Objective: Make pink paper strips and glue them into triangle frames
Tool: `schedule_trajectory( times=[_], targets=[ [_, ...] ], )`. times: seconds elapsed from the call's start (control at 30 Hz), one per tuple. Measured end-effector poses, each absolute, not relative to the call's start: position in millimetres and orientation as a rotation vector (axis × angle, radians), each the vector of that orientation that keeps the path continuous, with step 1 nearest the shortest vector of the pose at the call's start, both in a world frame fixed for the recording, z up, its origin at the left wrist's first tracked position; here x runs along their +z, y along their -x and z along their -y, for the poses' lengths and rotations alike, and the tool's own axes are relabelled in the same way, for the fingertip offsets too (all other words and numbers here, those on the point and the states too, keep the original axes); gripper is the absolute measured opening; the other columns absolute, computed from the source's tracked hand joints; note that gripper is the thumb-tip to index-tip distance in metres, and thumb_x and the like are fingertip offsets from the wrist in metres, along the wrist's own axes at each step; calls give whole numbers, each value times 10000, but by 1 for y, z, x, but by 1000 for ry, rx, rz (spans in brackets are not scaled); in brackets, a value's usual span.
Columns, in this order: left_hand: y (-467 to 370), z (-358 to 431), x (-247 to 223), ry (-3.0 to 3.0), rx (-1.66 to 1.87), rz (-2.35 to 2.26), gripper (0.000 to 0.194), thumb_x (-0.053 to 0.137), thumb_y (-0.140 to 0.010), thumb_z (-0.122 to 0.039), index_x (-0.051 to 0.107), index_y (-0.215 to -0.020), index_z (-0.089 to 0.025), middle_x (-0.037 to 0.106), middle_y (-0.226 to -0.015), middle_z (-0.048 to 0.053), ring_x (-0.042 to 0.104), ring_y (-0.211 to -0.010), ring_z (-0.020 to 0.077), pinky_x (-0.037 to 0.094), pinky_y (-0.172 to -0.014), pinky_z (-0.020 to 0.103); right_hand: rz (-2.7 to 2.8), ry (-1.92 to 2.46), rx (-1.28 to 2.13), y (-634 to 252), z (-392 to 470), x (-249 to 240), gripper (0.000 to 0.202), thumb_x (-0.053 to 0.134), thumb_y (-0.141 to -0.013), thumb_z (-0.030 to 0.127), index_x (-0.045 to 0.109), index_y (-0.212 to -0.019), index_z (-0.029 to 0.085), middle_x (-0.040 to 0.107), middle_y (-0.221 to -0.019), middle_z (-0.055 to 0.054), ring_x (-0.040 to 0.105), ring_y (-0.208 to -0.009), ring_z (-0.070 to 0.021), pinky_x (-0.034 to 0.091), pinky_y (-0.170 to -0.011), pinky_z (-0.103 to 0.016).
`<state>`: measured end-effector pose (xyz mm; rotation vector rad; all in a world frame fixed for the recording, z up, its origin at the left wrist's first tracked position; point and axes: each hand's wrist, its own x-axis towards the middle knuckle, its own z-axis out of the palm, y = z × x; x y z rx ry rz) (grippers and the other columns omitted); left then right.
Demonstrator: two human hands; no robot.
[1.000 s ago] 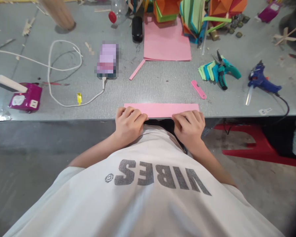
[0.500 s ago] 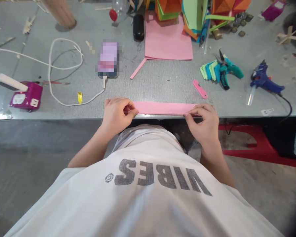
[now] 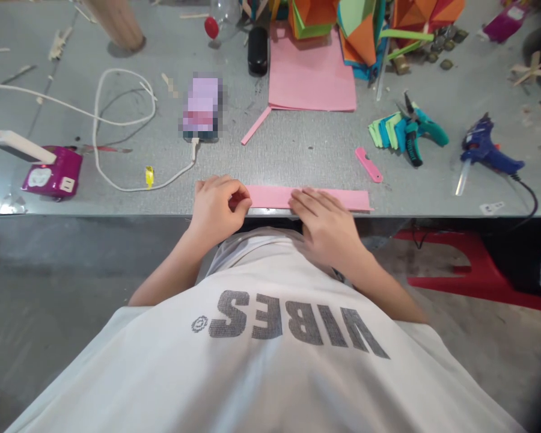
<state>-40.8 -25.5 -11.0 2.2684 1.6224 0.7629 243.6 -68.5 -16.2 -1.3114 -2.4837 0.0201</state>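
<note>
I see a grey counter (image 3: 293,159) stretching right across in front of the person, who wears a white shirt. Count the clock from the middle of the long pink strip (image 3: 270,196), with twelve straight ahead. At twelve is a pile of big pink sheets (image 3: 311,81). The long pink strip lies flat along the counter's near edge, running from nine to three.

The left hand (image 3: 219,205) is at the strip's nine o'clock end, and its grip is a pinch, thumb and finger curled together on the paper. The right hand (image 3: 327,224) rests palm down near the strip's middle, fingers straight, its grip not closed around anything.

A blue glue gun (image 3: 487,144) is between two and three, far over. A purple box (image 3: 56,173) is at nine, well apart. Pliers (image 3: 417,129) lie at two, and a phone (image 3: 202,108), all blurry, sits between ten and eleven. A little pink knife (image 3: 368,165) is at two, nearer than the pliers. A thin pink strip (image 3: 256,126) is at eleven.
</note>
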Motion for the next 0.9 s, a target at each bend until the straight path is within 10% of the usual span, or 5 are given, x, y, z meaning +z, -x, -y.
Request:
schedule_trajectory(
  times=[0.3, 0.9],
  targets=[
    [21, 42, -27, -2563, 787, -1131, 424, 496, -1045, -107, 839, -1263, -222, 840, -1406, 113, 728, -1463, 305, 582, -1264, 574, 2467, 1320, -36, -210, 72, -33, 492, 595, -1073, 164, 736, -1543, 123, 702, -1637, -164, 656, -1568, -339, 557, -1298, -493],
    [16, 52, -42, -2646, 750, -1136, 419, 634, -1080, -297, 761, -1451, -151, 743, -1580, 206, 669, -1558, 372, 501, -1365, 618, 2163, 1500, -257, -248, 95, -62, 446, 601, -1117, 289, 766, -1512, 166, 747, -1568, -151, 721, -1497, -336, 558, -1291, -514]
  ],
)
